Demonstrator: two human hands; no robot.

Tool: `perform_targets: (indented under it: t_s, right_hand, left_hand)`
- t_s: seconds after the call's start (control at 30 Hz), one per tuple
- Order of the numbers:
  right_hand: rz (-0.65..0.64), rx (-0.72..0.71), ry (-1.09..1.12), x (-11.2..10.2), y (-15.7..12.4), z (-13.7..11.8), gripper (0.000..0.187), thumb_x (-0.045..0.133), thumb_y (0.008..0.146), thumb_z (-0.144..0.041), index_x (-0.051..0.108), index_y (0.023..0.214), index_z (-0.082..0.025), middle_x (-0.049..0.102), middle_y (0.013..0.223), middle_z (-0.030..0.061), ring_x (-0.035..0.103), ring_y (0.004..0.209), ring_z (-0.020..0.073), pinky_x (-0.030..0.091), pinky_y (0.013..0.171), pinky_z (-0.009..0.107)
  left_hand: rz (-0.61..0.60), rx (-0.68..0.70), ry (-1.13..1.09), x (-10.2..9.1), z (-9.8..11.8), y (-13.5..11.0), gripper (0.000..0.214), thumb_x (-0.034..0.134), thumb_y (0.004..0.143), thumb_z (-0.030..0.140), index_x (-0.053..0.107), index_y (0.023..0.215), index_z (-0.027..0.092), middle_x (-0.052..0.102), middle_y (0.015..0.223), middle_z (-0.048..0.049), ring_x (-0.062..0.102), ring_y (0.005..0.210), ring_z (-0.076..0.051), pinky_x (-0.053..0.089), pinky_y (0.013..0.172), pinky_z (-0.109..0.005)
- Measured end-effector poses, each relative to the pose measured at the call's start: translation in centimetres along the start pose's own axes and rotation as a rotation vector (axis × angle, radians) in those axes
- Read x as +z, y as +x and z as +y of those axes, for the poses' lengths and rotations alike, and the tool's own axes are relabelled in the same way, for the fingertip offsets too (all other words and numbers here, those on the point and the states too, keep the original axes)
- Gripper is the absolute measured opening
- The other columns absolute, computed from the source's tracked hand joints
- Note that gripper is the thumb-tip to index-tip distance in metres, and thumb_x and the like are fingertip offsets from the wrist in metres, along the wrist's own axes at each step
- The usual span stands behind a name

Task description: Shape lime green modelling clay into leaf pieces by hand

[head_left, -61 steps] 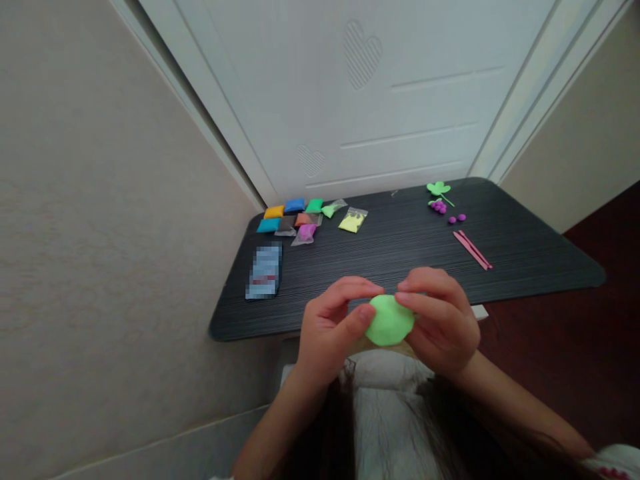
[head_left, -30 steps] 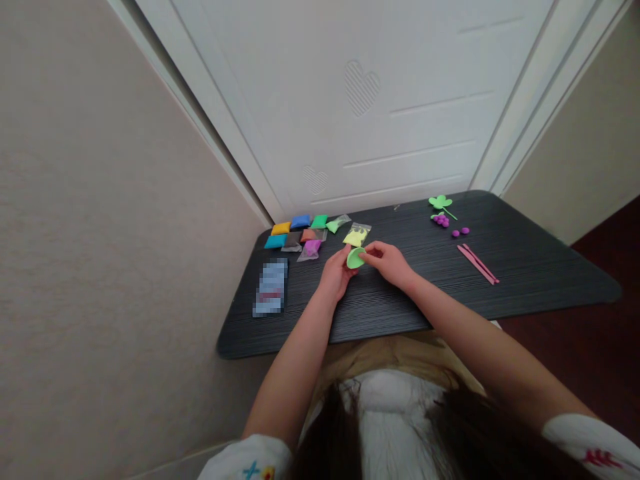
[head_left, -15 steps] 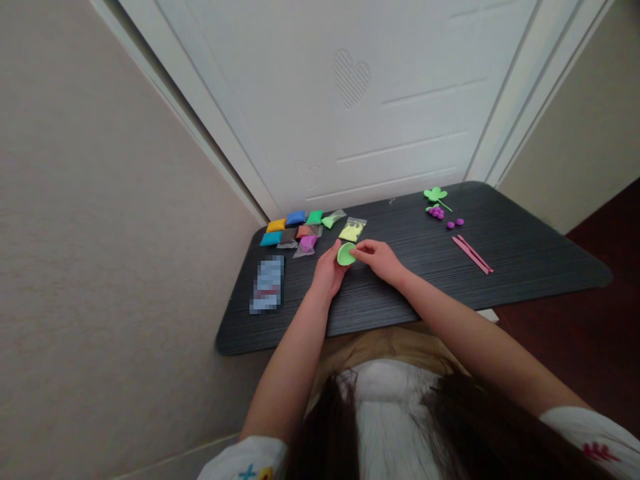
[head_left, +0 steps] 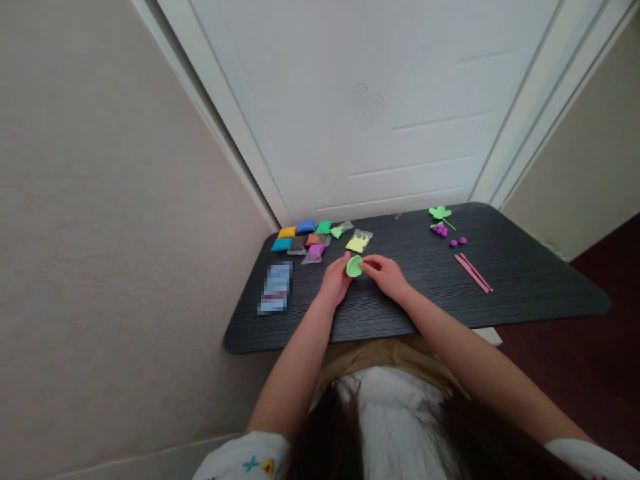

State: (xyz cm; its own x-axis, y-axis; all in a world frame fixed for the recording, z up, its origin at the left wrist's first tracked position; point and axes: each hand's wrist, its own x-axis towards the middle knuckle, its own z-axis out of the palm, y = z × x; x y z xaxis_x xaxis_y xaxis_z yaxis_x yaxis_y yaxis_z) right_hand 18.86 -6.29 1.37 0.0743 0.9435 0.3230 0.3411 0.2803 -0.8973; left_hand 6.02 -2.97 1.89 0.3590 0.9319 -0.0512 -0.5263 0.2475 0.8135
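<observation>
A thin, cupped round piece of light green modelling clay (head_left: 353,267) is held above the front half of the dark table (head_left: 400,313). My left hand (head_left: 336,280) grips it from the left, thumb along its edge and the other fingers behind it. From the right, my right hand (head_left: 387,275) pinches its edge between thumb and fingertips. Just beyond my hands lies an opened bag of pale yellow clay (head_left: 359,241). A bag of purple clay (head_left: 315,253) lies to the left of it.
Several more clay bags, one of them blue (head_left: 306,227), lie at the back left. A blurred-out phone-like object (head_left: 275,288) is at the left. On the right are a green clay leaf shape (head_left: 440,213), purple clay balls (head_left: 441,231) and pink modelling tools (head_left: 473,272).
The camera view has tilted, so the table and hands appear lower. Both hands keep hold of the green clay, which now looks slightly more tilted and cupped.
</observation>
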Motion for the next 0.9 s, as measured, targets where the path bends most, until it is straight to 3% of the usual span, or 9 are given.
perform_targets:
  t_s: [0.2,0.67,0.9]
  right_hand:
    - [0.058,-0.009,-0.032,0.09,-0.09,-0.17,0.022,0.052,0.067,-0.036,0.058,0.077,-0.018,0.059,0.069,0.0009,0.053,0.063,0.0126,0.042,0.063,0.027]
    - [0.082,-0.085,-0.089,-0.2,-0.31,-0.64,0.028,0.039,0.077,-0.036,0.059,0.083,-0.018,0.061,0.079,0.0031,0.053,0.072,0.0143,0.04,0.067,0.028]
    - [0.117,-0.1,-0.159,-0.07,-0.37,-0.8,0.02,0.05,0.071,-0.035,0.055,0.078,-0.018,0.057,0.069,0.0004,0.05,0.063,0.0117,0.039,0.062,0.024]
  left_hand:
    - [0.055,-0.005,0.024,0.53,0.01,-0.24,0.024,0.063,0.061,0.032,0.054,0.066,0.011,0.054,0.058,0.0011,0.048,0.054,-0.006,0.036,0.054,-0.019]
    - [0.012,0.022,0.039,-0.12,-0.34,0.05,0.026,0.06,0.063,0.036,0.054,0.07,0.012,0.055,0.062,0.0009,0.049,0.056,-0.007,0.036,0.054,-0.02]
    - [-0.015,0.014,0.107,0.22,-0.37,-0.16,0.027,0.059,0.064,0.037,0.055,0.07,0.011,0.057,0.065,-0.0017,0.051,0.06,-0.009,0.037,0.058,-0.021]
